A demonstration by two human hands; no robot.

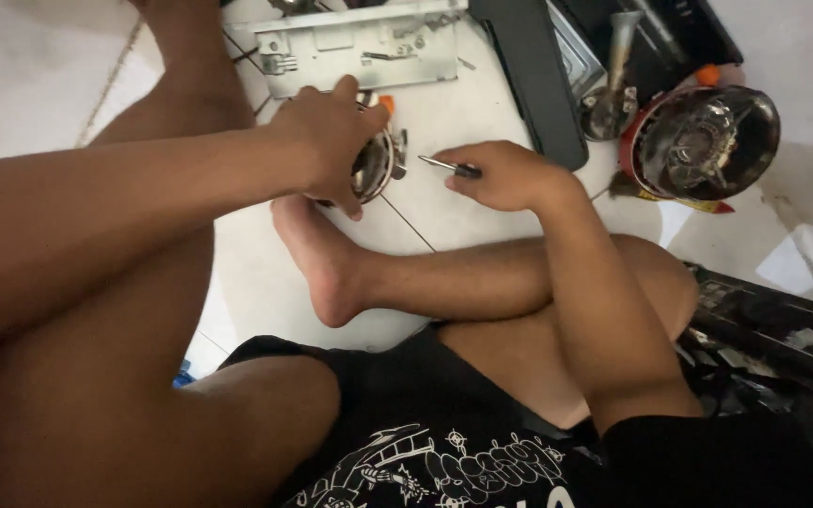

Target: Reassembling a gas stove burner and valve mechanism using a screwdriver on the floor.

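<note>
I sit cross-legged on a white tiled floor. My left hand (326, 141) grips a round shiny metal part (375, 165) with an orange bit at its top, held just above my foot. Right beside it, my right hand (505, 174) rests on the floor and holds a small screwdriver (450, 167), whose thin metal tip points left toward the round part. The tip stops short of the part.
A flat grey metal bracket plate (359, 47) lies on the floor beyond my hands. A long black panel (533, 80) lies to its right. Farther right stand a metal funnel-like piece (608, 94) and a round chrome reflector in a red housing (702, 141). Dark parts (782, 329) lie at right.
</note>
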